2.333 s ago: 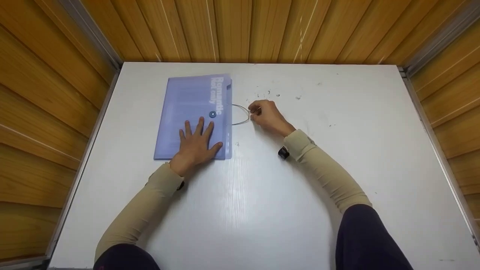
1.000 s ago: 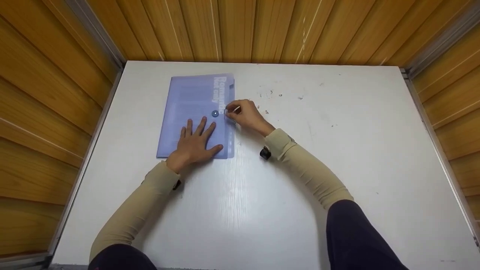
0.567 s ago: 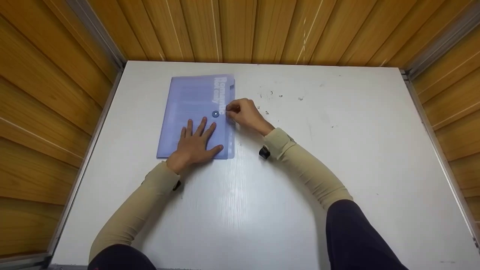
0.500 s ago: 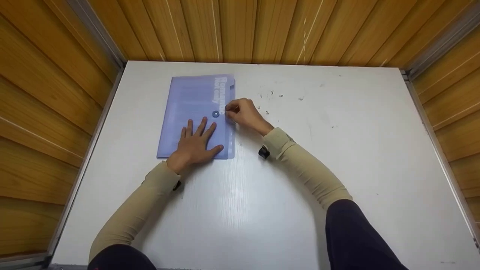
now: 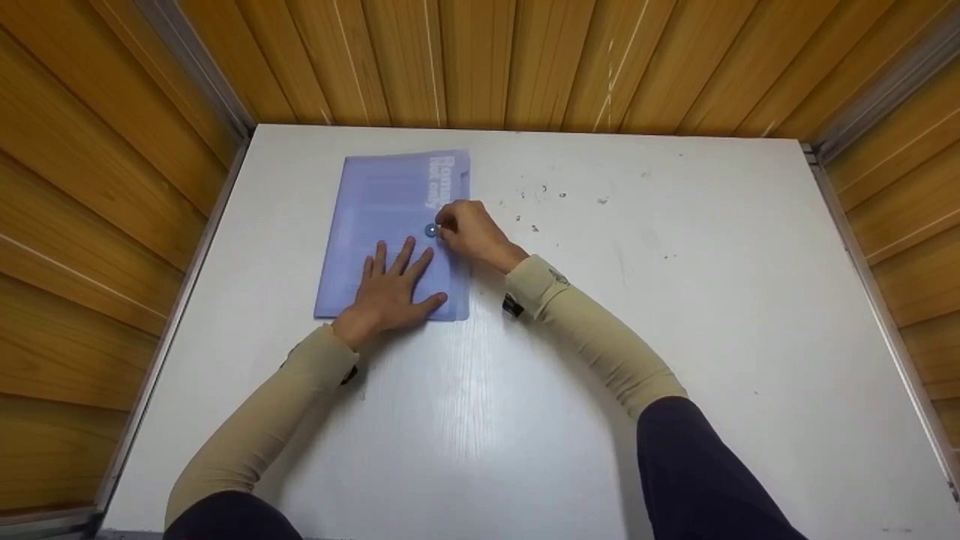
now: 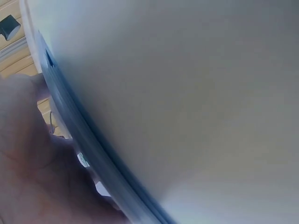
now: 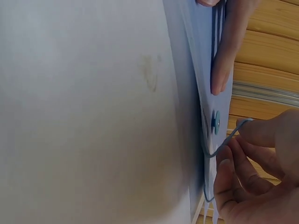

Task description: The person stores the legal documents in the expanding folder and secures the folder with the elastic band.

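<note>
A translucent blue-purple document folder (image 5: 382,191) with white lettering lies flat on the white table. On its flap sits a round blue button (image 5: 430,230). My left hand (image 5: 386,296) rests on the folder's lower part, fingers spread and straight. Just right of the button, my right hand (image 5: 472,234) pinches an elastic cord (image 7: 231,135); in the right wrist view the cord runs from the folder's edge up to the thumb and fingers, close to the button (image 7: 216,122). The left wrist view shows the left hand (image 6: 42,158) against the folder's edge (image 6: 93,140).
The white table (image 5: 675,337) extends to the right and toward the body, with small dark marks (image 5: 562,195) right of the folder. Wood-patterned panels (image 5: 480,60) stand behind and at both sides.
My right hand has moved left from beyond the folder's right edge, drawing the elastic cord over the flap to the button. My left hand has stayed on the folder.
</note>
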### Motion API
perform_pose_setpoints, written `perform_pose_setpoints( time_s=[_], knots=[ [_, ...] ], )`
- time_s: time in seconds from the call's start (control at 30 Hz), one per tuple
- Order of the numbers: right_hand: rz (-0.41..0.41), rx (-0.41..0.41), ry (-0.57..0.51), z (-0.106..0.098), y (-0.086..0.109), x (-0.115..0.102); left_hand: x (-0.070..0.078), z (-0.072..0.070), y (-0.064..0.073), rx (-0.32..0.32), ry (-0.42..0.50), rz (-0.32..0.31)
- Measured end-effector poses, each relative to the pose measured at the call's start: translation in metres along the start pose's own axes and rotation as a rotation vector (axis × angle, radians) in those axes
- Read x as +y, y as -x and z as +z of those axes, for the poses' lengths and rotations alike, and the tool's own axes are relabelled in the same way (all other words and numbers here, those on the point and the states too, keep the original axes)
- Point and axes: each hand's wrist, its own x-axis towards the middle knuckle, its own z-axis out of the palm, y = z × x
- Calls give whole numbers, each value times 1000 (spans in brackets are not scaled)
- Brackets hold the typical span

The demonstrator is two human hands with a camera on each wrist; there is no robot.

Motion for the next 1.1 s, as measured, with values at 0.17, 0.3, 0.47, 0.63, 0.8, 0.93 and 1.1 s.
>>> perform_pose_setpoints(
  time_s=[0.17, 0.3, 0.47, 0.63, 0.8, 0.93, 1.1],
  knots=[
    [-15, 8, 53, 9, -3, -1, -1, 0, 1, -2, -12, 3],
    [-31, 16, 72, 14, -6, 0, -1, 0, 2, -4, -22, 7],
    [-19, 39, 80, 17, -8, 2, -1, -1, 1, -7, -30, 9],
    [19, 41, 114, 21, -8, 1, 0, 0, 0, -21, -35, 5],
    [77, 33, 161, 24, -9, -3, 0, 0, 0, -34, -42, 1],
    [113, 14, 212, 26, -11, -7, -1, 0, 0, -35, -37, 3],
    [151, -3, 251, 29, -16, -12, -3, -1, 1, -31, -33, 9]
  ],
)
